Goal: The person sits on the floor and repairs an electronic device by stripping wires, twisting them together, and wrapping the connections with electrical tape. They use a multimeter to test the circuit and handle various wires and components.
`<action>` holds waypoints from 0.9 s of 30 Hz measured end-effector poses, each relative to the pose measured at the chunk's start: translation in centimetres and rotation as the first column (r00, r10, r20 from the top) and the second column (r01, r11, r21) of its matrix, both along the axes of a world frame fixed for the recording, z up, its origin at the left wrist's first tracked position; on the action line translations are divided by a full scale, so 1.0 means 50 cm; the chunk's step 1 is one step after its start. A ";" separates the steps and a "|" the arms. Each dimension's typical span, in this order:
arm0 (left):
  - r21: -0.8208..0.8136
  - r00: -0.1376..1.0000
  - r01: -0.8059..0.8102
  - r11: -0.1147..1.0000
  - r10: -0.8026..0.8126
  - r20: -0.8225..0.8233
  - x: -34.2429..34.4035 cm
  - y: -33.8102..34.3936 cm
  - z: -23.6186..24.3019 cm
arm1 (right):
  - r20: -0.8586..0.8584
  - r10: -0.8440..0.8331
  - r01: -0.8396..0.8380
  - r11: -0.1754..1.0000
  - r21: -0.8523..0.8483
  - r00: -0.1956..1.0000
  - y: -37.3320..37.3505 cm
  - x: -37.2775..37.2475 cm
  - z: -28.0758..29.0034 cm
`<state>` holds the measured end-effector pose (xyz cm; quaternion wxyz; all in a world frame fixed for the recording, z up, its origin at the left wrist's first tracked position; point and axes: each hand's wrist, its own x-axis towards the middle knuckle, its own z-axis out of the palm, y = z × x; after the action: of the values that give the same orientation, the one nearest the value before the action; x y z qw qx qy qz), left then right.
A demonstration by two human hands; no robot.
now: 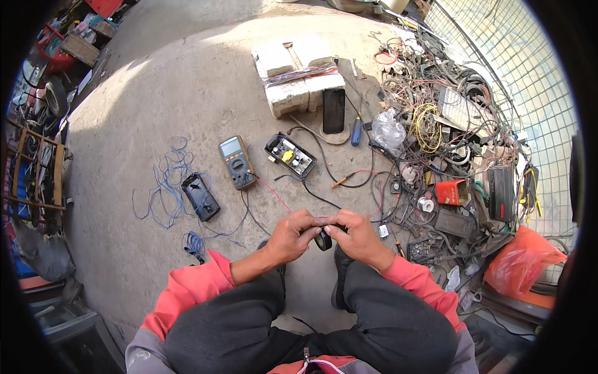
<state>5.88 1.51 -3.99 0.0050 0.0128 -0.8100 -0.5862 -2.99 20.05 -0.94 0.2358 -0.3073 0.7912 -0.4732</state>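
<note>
My left hand [291,237] and my right hand [361,237] meet above the floor between my knees, fingertips pinched together. A red test lead [273,194] runs into the left fingers and seems to pass on through the right ones. From the fingertips hangs a roll of black electrical tape [323,241], against the right thumb; the pinched spot itself is mostly hidden. Beyond the hands lie a multimeter [237,163] and an opened black case with a circuit board [291,156]. To the left is its likely cover, a black plastic shell [200,197].
Blue wire [169,187] is tangled at left. A wrapped white block [299,78] stands ahead, a dark phone [334,111] leaning on it beside a blue-handled screwdriver [355,132]. Piled cables and scrap [430,124], a red box [451,192] and a red bag [520,262] line the right.
</note>
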 end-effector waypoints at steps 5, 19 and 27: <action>0.001 0.991 0.040 0.999 -0.040 -0.128 -0.002 -0.002 0.001 | 0.064 -0.044 0.043 0.999 0.013 0.997 0.003 -0.002 -0.003; -0.159 0.956 0.112 0.981 -0.150 -0.254 -0.003 -0.003 0.007 | 0.662 -0.138 0.148 0.988 0.041 0.737 0.007 -0.005 -0.017; -0.078 0.936 0.105 0.991 -0.125 -0.329 -0.010 -0.011 0.004 | 0.730 -0.109 0.197 0.980 -0.036 0.675 0.005 -0.002 -0.029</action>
<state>5.38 0.97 -3.78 0.1077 -0.1341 -0.8138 -0.5551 -3.09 20.31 -2.40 0.4707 -0.0411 0.6292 -0.6172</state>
